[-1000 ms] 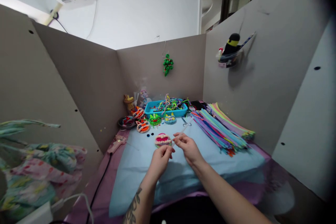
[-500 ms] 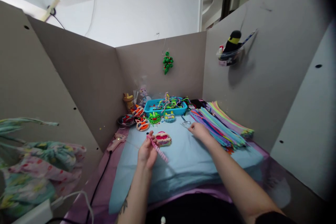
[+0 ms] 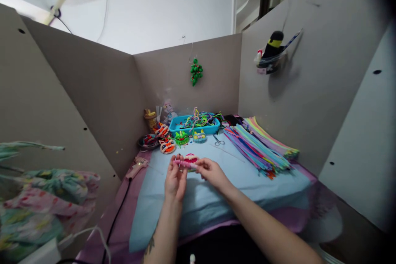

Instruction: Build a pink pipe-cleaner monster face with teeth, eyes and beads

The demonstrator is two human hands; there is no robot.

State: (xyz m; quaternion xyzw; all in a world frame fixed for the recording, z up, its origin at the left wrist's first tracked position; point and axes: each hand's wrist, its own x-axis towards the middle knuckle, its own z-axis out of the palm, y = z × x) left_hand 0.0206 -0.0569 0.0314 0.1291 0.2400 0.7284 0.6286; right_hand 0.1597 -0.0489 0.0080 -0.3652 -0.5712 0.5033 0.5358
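My left hand (image 3: 175, 179) is closed, palm up, on the left end of a pink coiled pipe cleaner (image 3: 185, 163). Its right end lies between the pinched fingers of my right hand (image 3: 210, 171), so the coil stretches level between both hands. Just behind it, partly hidden, is a pink round piece with a cream rim (image 3: 191, 157). A thin rod (image 3: 230, 154) rests on the blue cloth (image 3: 235, 177) beyond my right hand. Small scissors (image 3: 218, 141) lie farther back.
A blue tray (image 3: 174, 129) of tangled pipe cleaners stands at the back. Bundles of straight pipe cleaners (image 3: 256, 146) lie at right. Orange, green and blue animal faces (image 3: 181, 137) sit near the tray. A pink glue gun (image 3: 138, 167) with a black cord is at left. Grey panels surround the table.
My right hand has let go of the thin rod, which now lies on the cloth, and moved left to the pink coil. The coil has turned from slanting to nearly level.
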